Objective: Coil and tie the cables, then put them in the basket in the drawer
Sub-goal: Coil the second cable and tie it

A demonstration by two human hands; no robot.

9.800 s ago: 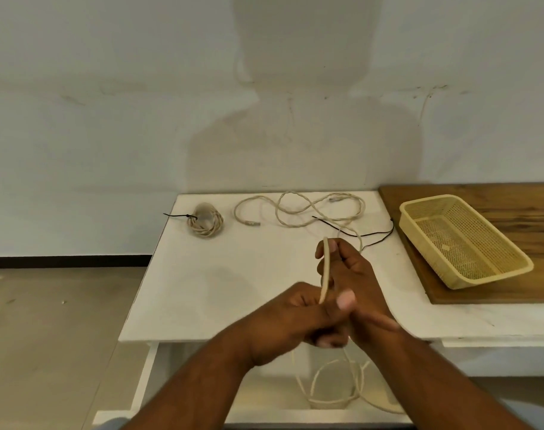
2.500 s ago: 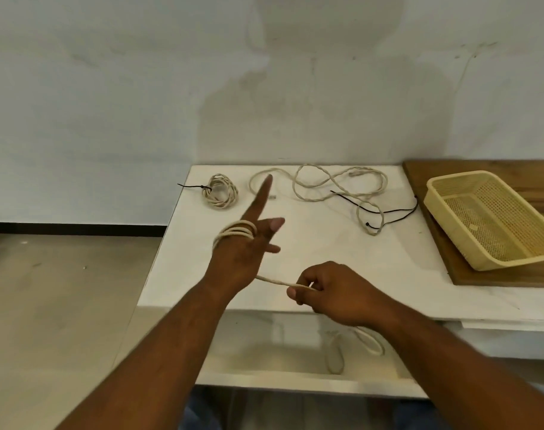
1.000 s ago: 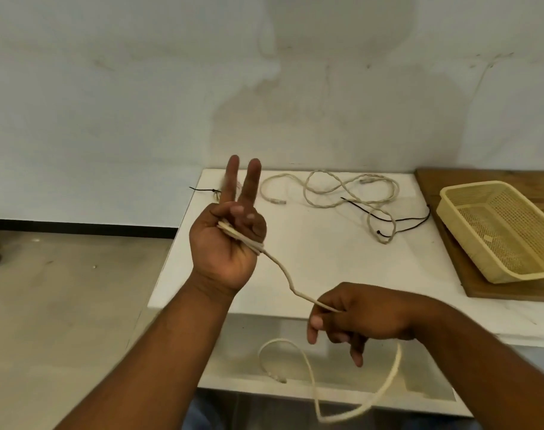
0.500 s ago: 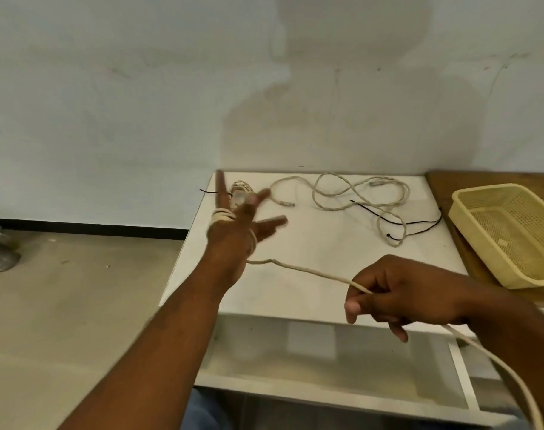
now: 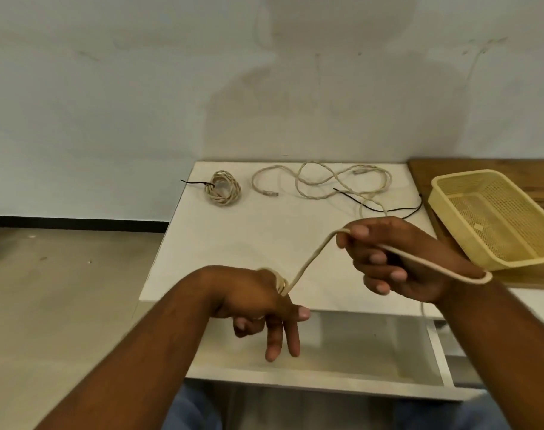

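Below the left hand [image 5: 252, 293] the drawer [image 5: 357, 347] stands open. Two fingers [image 5: 290, 335] point straight down and the rest curl under; whether those pin anything cannot be told. The cable [image 5: 311, 261] is wound round their base and rises to the right hand [image 5: 397, 262], whose fingers [image 5: 362, 233] grip it. Beyond the fingers on the bench [image 5: 233, 249] lie a black tie [image 5: 373, 207], a loose cable [image 5: 309, 195] and a tied coil [image 5: 222, 187]; the basket [image 5: 459, 176] sits right of them.
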